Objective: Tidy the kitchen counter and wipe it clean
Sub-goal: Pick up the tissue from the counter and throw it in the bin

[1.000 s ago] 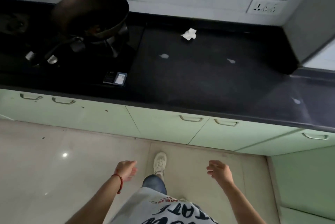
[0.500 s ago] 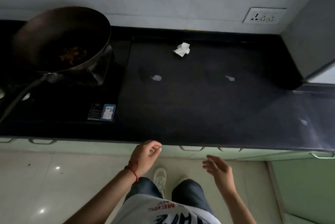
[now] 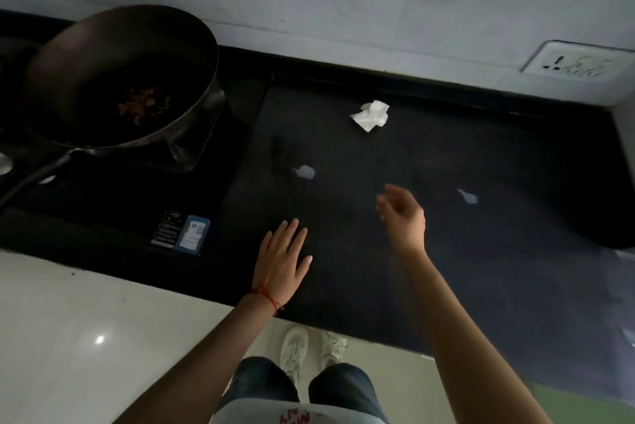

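A crumpled white tissue [image 3: 370,116] lies near the back of the black counter [image 3: 498,251]. Two small white scraps lie nearer: one [image 3: 304,172] in the middle, one [image 3: 468,197] to the right. My left hand [image 3: 283,260] lies flat on the counter near its front edge, fingers straight. My right hand [image 3: 402,217] hovers over the counter between the two scraps, fingers loosely bent, holding nothing, well short of the tissue.
A dark wok [image 3: 120,80] with food bits sits on the stove at the left, its handle pointing toward the front left. A label sticker [image 3: 182,233] marks the stove's front. A wall socket [image 3: 577,62] sits at the back right; a grey wall juts in at the right.
I have stepped up to the counter. Both hands rose from below its front edge: the left now rests flat on it, the right reaches forward above it.
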Available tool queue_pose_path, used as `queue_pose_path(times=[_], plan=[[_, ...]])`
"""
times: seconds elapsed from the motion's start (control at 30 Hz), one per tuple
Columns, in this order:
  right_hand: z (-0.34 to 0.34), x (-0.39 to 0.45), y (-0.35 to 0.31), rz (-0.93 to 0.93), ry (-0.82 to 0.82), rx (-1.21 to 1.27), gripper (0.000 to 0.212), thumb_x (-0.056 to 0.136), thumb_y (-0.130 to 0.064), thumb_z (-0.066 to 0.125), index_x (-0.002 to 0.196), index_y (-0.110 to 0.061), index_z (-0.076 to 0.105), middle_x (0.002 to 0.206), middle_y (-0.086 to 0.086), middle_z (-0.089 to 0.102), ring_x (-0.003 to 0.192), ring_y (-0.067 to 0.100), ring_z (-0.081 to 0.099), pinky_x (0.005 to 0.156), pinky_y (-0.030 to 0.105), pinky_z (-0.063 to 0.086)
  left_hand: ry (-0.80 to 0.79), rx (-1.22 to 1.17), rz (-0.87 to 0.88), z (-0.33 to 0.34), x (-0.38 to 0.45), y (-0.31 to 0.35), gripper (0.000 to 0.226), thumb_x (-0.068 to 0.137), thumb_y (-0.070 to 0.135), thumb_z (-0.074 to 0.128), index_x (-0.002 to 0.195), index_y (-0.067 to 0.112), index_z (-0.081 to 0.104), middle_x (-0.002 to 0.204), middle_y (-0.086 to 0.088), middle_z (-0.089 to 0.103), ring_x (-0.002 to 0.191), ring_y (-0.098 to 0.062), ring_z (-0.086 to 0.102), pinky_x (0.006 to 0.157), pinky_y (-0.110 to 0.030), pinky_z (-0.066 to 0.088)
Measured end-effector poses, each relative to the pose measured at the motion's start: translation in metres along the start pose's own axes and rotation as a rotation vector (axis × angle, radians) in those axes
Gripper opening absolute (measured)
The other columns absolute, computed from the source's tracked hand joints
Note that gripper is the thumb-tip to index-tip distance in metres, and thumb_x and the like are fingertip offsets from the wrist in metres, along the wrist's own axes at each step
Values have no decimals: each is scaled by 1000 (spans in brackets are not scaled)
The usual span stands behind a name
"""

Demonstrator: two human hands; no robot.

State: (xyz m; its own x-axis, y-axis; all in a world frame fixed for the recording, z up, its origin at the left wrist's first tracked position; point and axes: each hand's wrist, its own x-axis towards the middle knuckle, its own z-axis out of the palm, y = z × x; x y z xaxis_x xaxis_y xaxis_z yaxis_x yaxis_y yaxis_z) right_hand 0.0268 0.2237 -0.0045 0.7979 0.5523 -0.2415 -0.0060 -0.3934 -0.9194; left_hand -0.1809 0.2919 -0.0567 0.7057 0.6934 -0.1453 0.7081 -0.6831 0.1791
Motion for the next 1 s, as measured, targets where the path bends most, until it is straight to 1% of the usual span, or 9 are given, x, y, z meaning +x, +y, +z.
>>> queue_pose_path(times=[0.07, 0.13, 0.33, 0.43, 0.57, 0.7, 0.8, 0.9, 1.0], plan=[[10, 33, -14, -32, 16, -72, 31, 85, -13, 59, 116, -14, 60, 101, 3, 68, 91, 11, 59, 80, 16, 39, -21, 6, -31, 3, 1, 3, 51, 84, 43, 36, 124, 16, 54, 132, -8, 57, 122, -27, 54, 98, -47, 44], [21, 65, -24, -72, 17, -126, 36, 85, -13, 58, 122, -12, 56, 116, 5, 63, 104, 14, 59, 79, 10, 35, -3, -2, -46, 8, 1, 4, 50, 85, 42, 36, 126, 17, 50, 134, -7, 55, 125, -26, 51, 101, -47, 40], [49, 152, -40, -195, -12, -401, 49, 86, -17, 56, 134, -13, 43, 146, 7, 37, 133, 24, 36, 99, 32, 36, 36, -43, -44, 14, 0, 4, 50, 86, 41, 41, 130, 18, 45, 140, -6, 49, 130, -24, 45, 112, -43, 29], [59, 186, -45, -225, -56, -533, 54, 89, -19, 54, 140, -18, 37, 153, 4, 25, 140, 24, 24, 107, 40, 32, 68, -65, -47, 16, 0, 3, 51, 86, 40, 44, 132, 18, 44, 142, -5, 47, 134, -21, 35, 109, -41, 25], [71, 199, -39, -277, -157, -733, 54, 88, -23, 54, 138, -18, 36, 147, 8, 34, 134, 31, 30, 106, 48, 29, 80, -50, -48, 18, 1, 4, 52, 84, 40, 46, 132, 19, 43, 142, -5, 47, 134, -19, 31, 109, -41, 25], [74, 191, -27, -378, -91, -811, 41, 89, -21, 52, 129, -13, 48, 134, 13, 48, 122, 37, 39, 99, 45, 32, 93, -48, -47, 19, 1, 4, 52, 84, 40, 47, 132, 19, 43, 142, -5, 46, 134, -19, 32, 109, -41, 25], [69, 181, -20, -452, -90, -804, 36, 88, -14, 51, 123, -9, 53, 126, 15, 54, 113, 39, 43, 92, 44, 38, 101, -49, -38, 20, 1, 4, 52, 84, 40, 47, 132, 19, 44, 142, -5, 47, 134, -20, 33, 109, -41, 25], [62, 169, -18, -424, -102, -754, 32, 89, -12, 52, 120, -9, 56, 122, 14, 56, 110, 36, 46, 85, 43, 42, 89, -46, -34, 19, 1, 4, 52, 84, 40, 46, 132, 19, 42, 141, -4, 48, 132, -21, 40, 108, -41, 26], [52, 149, -14, -393, -47, -614, 29, 87, -14, 55, 115, -8, 60, 115, 15, 61, 105, 35, 52, 84, 39, 41, 93, -47, -27, 19, 1, 2, 52, 84, 41, 44, 131, 19, 42, 140, -5, 49, 131, -22, 40, 108, -41, 25]])
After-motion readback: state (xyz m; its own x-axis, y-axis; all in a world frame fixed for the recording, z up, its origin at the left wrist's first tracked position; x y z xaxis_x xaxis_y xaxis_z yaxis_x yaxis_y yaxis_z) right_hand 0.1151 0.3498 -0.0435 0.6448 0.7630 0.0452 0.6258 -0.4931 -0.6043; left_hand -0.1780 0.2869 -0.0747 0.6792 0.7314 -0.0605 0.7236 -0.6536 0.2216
